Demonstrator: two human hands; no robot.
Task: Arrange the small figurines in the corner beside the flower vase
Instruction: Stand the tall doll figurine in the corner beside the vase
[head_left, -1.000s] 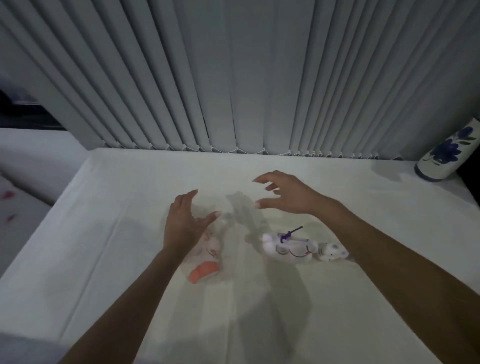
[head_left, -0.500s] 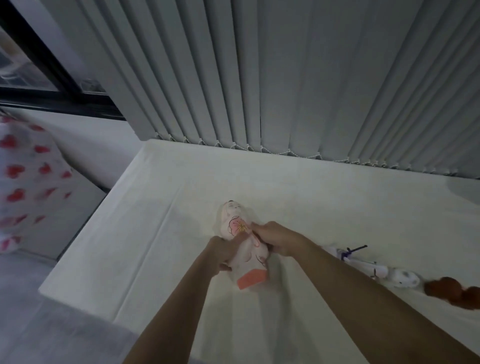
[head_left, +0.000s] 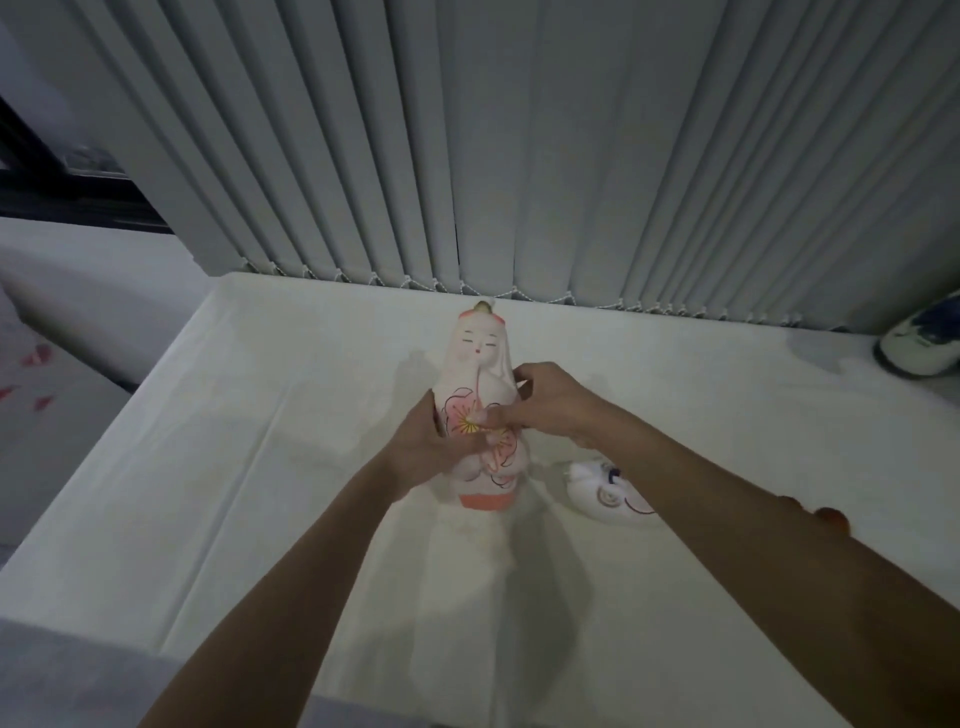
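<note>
Head view. One tall white ceramic doll figurine (head_left: 480, 400) with pink flowers and an orange base stands upright at centre, grasped by both hands: left hand (head_left: 434, 449) at its 8 o'clock, right hand (head_left: 548, 402) at its 3 o'clock. One white figurine with blue markings (head_left: 605, 493) lies at 4 o'clock. One blue-and-white vase (head_left: 922, 340) sits at 2 o'clock. No writing is legible. White cloth-covered table (head_left: 260, 467); grey vertical blinds (head_left: 519, 145) behind.

Doll figurine (head_left: 480, 400) glossy painted ceramic; tablecloth (head_left: 260, 441) matt cloth.
</note>
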